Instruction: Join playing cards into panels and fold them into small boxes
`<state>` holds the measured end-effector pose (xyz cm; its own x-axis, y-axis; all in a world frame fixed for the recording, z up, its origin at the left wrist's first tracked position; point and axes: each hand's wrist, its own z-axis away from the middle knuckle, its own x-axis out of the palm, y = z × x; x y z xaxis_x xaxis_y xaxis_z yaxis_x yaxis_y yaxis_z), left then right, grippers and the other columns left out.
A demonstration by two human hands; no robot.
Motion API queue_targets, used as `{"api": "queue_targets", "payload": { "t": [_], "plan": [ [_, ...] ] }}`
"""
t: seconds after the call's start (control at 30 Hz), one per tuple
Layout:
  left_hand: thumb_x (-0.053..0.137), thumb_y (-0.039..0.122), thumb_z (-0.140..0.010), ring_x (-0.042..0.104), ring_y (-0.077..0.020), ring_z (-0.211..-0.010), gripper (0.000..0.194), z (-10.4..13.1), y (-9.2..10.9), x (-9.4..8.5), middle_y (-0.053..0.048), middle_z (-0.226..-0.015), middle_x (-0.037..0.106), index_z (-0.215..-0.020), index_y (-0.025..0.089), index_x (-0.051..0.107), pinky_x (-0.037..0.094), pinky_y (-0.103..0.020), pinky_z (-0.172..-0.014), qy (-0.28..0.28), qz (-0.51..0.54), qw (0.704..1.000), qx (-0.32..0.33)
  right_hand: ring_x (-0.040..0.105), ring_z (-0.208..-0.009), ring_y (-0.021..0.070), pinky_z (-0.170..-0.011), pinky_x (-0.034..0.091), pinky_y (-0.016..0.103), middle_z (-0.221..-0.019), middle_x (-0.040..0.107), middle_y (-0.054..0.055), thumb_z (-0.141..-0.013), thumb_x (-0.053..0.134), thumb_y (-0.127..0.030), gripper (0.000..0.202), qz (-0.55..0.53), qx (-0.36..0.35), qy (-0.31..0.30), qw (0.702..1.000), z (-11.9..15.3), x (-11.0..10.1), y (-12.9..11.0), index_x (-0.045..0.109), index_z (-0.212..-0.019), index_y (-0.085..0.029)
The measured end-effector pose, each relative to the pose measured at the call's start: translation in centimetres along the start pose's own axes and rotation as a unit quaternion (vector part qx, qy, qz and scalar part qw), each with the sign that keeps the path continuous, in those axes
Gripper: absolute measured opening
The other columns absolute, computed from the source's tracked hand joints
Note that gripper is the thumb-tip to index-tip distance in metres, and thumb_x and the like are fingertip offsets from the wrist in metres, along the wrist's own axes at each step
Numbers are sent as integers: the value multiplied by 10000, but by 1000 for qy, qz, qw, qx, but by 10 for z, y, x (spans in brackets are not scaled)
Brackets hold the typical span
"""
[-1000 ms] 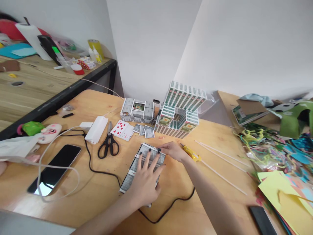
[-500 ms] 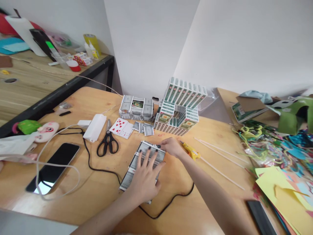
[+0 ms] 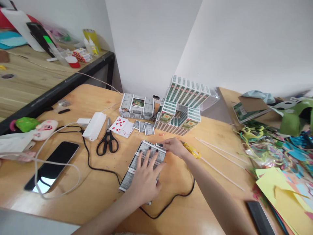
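Note:
A flat panel covered in grey patterned playing cards [image 3: 129, 178] lies slanted on the wooden table. My left hand [image 3: 146, 179] rests on top of it, fingers spread. At its upper right corner my right hand [image 3: 172, 146] has its fingers pressed together against the edge; whether they pinch a small piece there is hidden. Just right of that hand lies a yellow glue gun [image 3: 192, 150], its black cable running below the panel. Beyond the panel are small cut cards [image 3: 148, 128], a fan of playing cards [image 3: 120, 126] and a card-covered box [image 3: 137, 107].
Black-handled scissors [image 3: 107, 142], a white power block [image 3: 95, 126] and a phone [image 3: 52, 166] lie left. A structure of green card boxes [image 3: 181, 107] stands behind. White glue sticks [image 3: 222, 173], colourful scraps [image 3: 266, 143] and yellow paper [image 3: 281, 195] are right.
The camera view has shifted slightly. My right hand's fingers have moved a little at the panel's upper right corner; my left hand stays spread on the panel.

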<state>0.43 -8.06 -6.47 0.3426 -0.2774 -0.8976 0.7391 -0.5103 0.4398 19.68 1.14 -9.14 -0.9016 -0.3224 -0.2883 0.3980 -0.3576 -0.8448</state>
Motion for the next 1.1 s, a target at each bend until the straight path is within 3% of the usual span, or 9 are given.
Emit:
{"api": "queue_targets", "payload": {
  "t": [0.33,0.57,0.7,0.8,0.87,0.93,1.1],
  "plan": [
    [686,339,-715,176,-390,-1424,594,-2,-1,0,-101,-1504,355,-1289,307,532,45,-628,-1145,4,1,1000,2,675,-765,196,-703,531,295,-841,760,21,-722,661,-332,250,22,-4,-56,998,3,-10,-18,784,-906,-215],
    [666,352,-740,214,-390,-1407,543,0,1,2,-93,-1486,377,-1267,301,547,65,-632,-1139,24,9,1000,8,673,-770,204,-716,530,312,-869,759,30,-703,700,-364,243,30,-11,-59,998,3,-10,-20,785,-886,-228],
    [557,336,-835,385,-329,-1307,455,-12,-2,-9,-90,-1346,516,-1282,259,520,209,-591,-1122,78,36,996,-15,671,-776,200,-710,538,324,-893,756,44,-718,691,-376,303,17,-10,-51,999,5,-7,-14,768,-958,-210],
    [508,242,-861,457,-271,-1237,390,-36,-20,-21,-118,-1249,563,-1245,173,532,366,-464,-1070,116,69,991,-14,671,-810,206,-740,535,333,-884,755,36,-736,665,-370,304,8,-17,-32,999,9,-3,-7,764,-967,-198],
    [504,222,-866,449,-251,-1265,373,-55,-37,-28,-107,-1293,556,-1232,175,550,371,-428,-1078,87,99,991,30,672,-823,216,-766,530,346,-873,754,37,-739,656,-373,304,2,-25,-14,1000,12,0,-1,766,-948,-183],
    [517,228,-867,501,-248,-1232,370,-72,-54,-33,-93,-1285,596,-1228,181,577,384,-420,-1062,-5,131,990,48,675,-833,226,-783,528,358,-887,755,45,-750,637,-390,321,-9,-31,5,999,14,4,4,764,-946,-170],
    [493,239,-879,660,-193,-987,279,-94,-75,-38,-19,-1072,732,-1064,219,702,490,-299,-880,-69,154,984,51,678,-874,227,-802,528,352,-965,750,46,-784,580,-430,364,-32,-42,36,998,19,13,14,752,-997,-190]
  ]
}}
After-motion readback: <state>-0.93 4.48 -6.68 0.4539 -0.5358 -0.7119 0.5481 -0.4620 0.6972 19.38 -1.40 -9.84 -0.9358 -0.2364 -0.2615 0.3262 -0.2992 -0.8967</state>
